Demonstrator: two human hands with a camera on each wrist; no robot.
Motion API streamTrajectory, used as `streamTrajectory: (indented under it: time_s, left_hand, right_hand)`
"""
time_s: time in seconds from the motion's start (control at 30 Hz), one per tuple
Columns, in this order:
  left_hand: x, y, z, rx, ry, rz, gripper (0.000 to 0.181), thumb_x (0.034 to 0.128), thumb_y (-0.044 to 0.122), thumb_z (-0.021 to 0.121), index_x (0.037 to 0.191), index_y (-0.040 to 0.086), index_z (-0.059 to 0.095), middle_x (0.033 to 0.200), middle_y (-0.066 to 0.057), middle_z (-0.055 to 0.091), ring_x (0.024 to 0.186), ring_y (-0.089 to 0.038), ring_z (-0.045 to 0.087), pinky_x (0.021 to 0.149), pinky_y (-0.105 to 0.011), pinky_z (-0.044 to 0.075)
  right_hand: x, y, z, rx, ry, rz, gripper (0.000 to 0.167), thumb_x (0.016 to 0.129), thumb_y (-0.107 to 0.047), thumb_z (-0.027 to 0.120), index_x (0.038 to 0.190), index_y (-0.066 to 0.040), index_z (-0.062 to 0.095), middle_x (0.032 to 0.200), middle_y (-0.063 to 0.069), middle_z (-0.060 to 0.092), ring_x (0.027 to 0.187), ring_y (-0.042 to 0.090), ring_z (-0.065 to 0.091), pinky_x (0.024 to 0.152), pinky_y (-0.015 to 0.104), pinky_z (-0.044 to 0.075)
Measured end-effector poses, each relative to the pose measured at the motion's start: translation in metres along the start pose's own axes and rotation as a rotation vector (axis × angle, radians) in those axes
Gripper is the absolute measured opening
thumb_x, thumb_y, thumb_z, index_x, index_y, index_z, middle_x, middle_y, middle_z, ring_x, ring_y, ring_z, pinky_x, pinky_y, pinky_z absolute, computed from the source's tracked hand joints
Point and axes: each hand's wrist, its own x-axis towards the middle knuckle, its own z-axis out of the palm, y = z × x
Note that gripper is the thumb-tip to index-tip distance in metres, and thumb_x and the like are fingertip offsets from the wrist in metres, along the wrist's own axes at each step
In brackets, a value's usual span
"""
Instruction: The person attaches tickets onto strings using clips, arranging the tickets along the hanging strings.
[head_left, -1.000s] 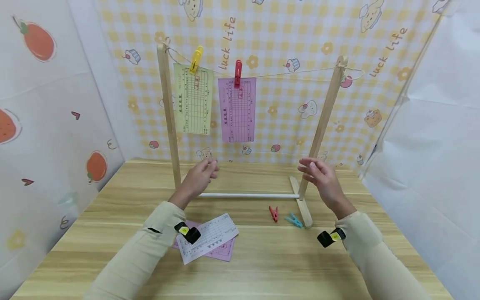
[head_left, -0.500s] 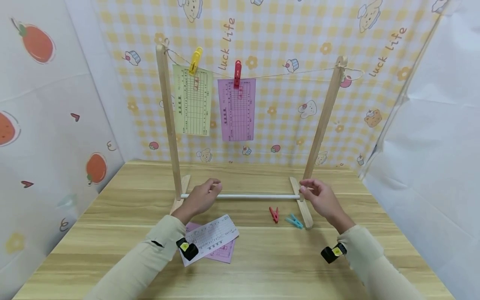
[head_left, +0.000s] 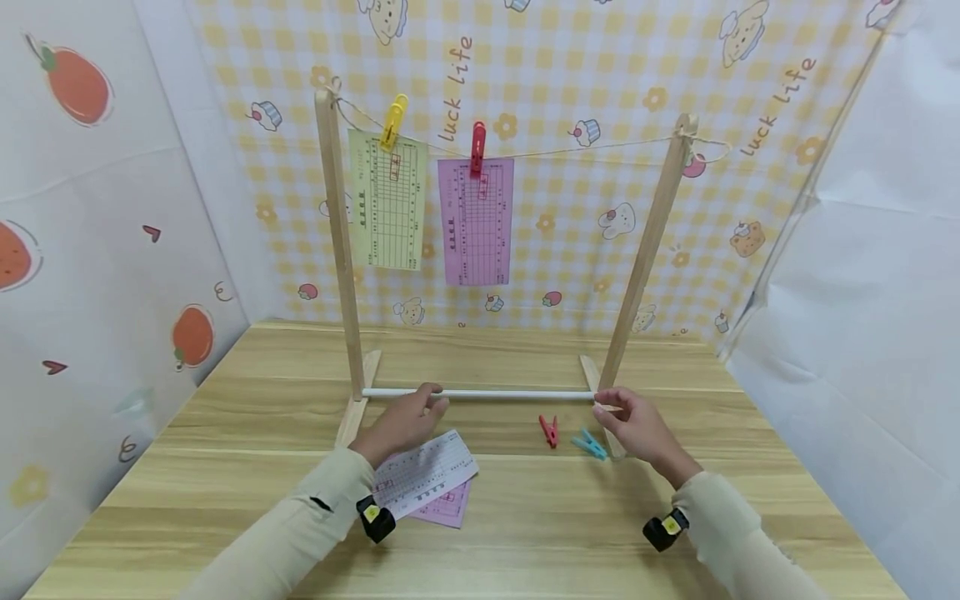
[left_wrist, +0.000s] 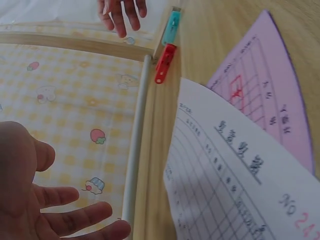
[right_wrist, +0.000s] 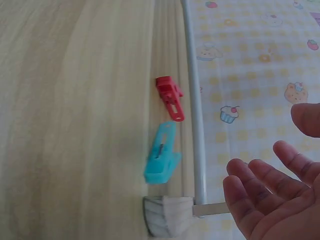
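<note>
The left hand (head_left: pixel 405 418) is above the wood-grain tabletop (head_left: pixel 570 533), at the far edge of the white printed paper slip (head_left: pixel 429 472); the left wrist view shows the two apart. Its fingers are relaxed and spread, thumb well clear of them. The white slip lies askew across a purple printed paper slip (head_left: pixel 450 506), partly covering it.

The right hand (head_left: pixel 637 425) is beside the foot of the right wooden post (head_left: pixel 648 258), nearest the teal plastic clothespin (head_left: pixel 590 445). Its fingers are slightly bent and a little apart, the thumb separate; contact with the post cannot be determined. A red plastic clothespin (head_left: pixel 551 434) lies just left of the teal one, on the near side of the white rod (head_left: pixel 510 394).

Above, the thin twine (head_left: pixel 585 148) carries a yellow-green paper slip (head_left: pixel 386 208) under a yellow clip (head_left: pixel 393 125) and a hanging purple slip (head_left: pixel 476 229) under a red clip (head_left: pixel 477 148).
</note>
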Motion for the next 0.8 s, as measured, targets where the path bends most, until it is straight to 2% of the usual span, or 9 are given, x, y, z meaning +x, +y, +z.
streamTrajectory:
  time_s: [0.13,0.23,0.37,0.43,0.53,0.73,0.8]
  left_hand:
    - [-0.001,-0.003,0.005,0.018,-0.009,0.000,0.048,0.1039,0.032,0.043,0.141,0.001,0.041,0.128,-0.022,0.057,0.115,-0.040,0.055,0.095,-0.053,0.044]
    - [-0.003,-0.002,0.008,0.022,-0.012,-0.026,0.051,0.1026,0.032,0.047,0.142,0.000,0.041,0.128,-0.023,0.056,0.117,-0.041,0.054,0.095,-0.054,0.043]
    - [-0.004,-0.005,0.014,0.052,0.009,-0.040,0.054,0.1009,0.032,0.051,0.142,-0.001,0.040,0.127,-0.025,0.057,0.117,-0.041,0.054,0.096,-0.055,0.042]
    - [-0.005,-0.006,0.016,0.073,0.022,-0.030,0.056,0.0994,0.032,0.054,0.142,-0.002,0.040,0.120,-0.023,0.060,0.111,-0.038,0.057,0.095,-0.053,0.044]
    - [-0.007,-0.007,0.017,0.105,0.022,-0.011,0.061,0.0950,0.031,0.062,0.141,-0.003,0.040,0.111,-0.019,0.061,0.104,-0.034,0.058,0.094,-0.052,0.044]
    - [-0.011,-0.008,0.018,0.223,-0.009,-0.029,0.076,0.0819,0.035,0.078,0.140,-0.001,0.044,0.130,-0.025,0.053,0.120,-0.042,0.049,0.100,-0.053,0.040]
    - [-0.013,-0.008,0.018,0.257,-0.021,-0.048,0.081,0.0763,0.037,0.082,0.139,0.001,0.045,0.126,-0.025,0.054,0.116,-0.043,0.051,0.097,-0.054,0.042]
  right_hand:
    - [-0.002,0.006,0.004,-0.016,-0.015,0.010,0.038,0.099,-0.018,0.058,0.126,0.008,0.052,0.128,0.028,0.054,0.108,0.039,0.060,0.088,0.044,0.051]
    - [-0.004,0.009,0.007,-0.030,-0.018,0.020,0.038,0.098,-0.017,0.060,0.125,0.008,0.053,0.126,0.028,0.055,0.106,0.038,0.061,0.087,0.044,0.051]
    - [-0.006,0.012,0.011,-0.040,-0.035,0.024,0.038,0.097,-0.016,0.061,0.124,0.008,0.053,0.124,0.027,0.056,0.105,0.039,0.061,0.088,0.046,0.051]
    - [-0.007,0.014,0.013,-0.043,-0.048,0.030,0.038,0.097,-0.017,0.061,0.124,0.008,0.053,0.124,0.026,0.056,0.106,0.039,0.061,0.087,0.046,0.051]
    - [-0.008,0.017,0.015,-0.034,-0.057,0.050,0.038,0.096,-0.018,0.063,0.122,0.008,0.055,0.122,0.025,0.058,0.105,0.039,0.061,0.086,0.045,0.052]
    - [-0.009,0.019,0.020,-0.032,-0.054,0.082,0.037,0.095,-0.020,0.064,0.120,0.006,0.057,0.120,0.021,0.060,0.105,0.036,0.061,0.084,0.042,0.053]
    - [-0.009,0.020,0.021,-0.029,-0.054,0.089,0.036,0.095,-0.019,0.064,0.120,0.005,0.057,0.119,0.019,0.061,0.105,0.035,0.062,0.083,0.041,0.053]
